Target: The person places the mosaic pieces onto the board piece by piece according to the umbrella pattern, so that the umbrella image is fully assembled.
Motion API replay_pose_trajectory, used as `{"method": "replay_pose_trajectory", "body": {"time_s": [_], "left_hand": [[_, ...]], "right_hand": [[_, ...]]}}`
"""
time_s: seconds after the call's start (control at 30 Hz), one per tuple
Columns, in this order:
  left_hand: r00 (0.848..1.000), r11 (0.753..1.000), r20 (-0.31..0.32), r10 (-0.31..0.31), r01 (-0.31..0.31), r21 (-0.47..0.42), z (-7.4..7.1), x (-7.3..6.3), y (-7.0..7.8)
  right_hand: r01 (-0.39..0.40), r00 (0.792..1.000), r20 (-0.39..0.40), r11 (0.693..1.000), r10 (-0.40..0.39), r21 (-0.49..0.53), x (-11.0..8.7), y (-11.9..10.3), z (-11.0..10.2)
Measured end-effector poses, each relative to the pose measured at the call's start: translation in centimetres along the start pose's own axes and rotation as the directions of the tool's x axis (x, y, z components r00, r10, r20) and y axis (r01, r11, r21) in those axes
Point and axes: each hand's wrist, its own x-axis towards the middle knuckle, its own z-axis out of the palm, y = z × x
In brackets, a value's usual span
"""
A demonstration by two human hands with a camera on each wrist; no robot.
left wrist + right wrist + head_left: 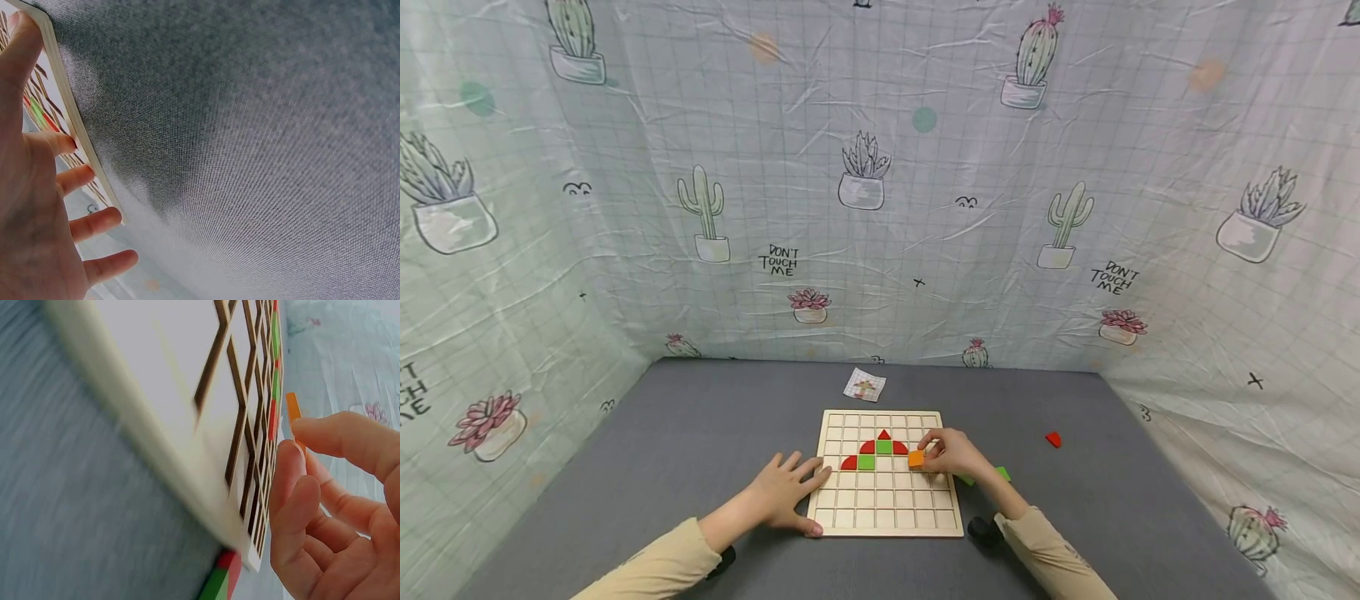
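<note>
A square wooden grid board (885, 523) lies on the grey table. Red and green tiles sit in its upper cells: a red triangle (883, 435) on top, green squares (867, 462) and red quarter-rounds (849, 462) below it. My right hand (955, 455) pinches an orange square tile (916, 459) between thumb and fingers, over the board's right side. In the right wrist view the orange tile (294, 412) appears edge-on at the fingertips. My left hand (778, 493) rests with spread fingers along the board's left edge, its thumb on the lower left corner.
A small printed picture card (864, 385) lies behind the board. Green pieces (1002, 474) are partly hidden by the right forearm. One red piece (1054, 439) lies farther right. Cactus-print cloth (880, 275) hangs at the table's back and sides.
</note>
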Motion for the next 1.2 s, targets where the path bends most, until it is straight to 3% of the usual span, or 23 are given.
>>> {"method": "replay_pose_trajectory", "body": {"time_s": [0.47, 1.2], "left_hand": [[1.0, 1.0, -0.009, 0.003, -0.003, -0.005, -0.3, -0.1, 0.1], [1.0, 1.0, -0.009, -0.004, 0.004, 0.002, -0.6, -0.3, 0.3]], "right_hand": [[-0.009, 0.999, 0.043, 1.0, 0.01, -0.02, 1.7, -1.9, 2.1], [-0.032, 0.999, 0.022, 0.999, 0.033, -0.043, 2.8, -2.8, 3.4]]}}
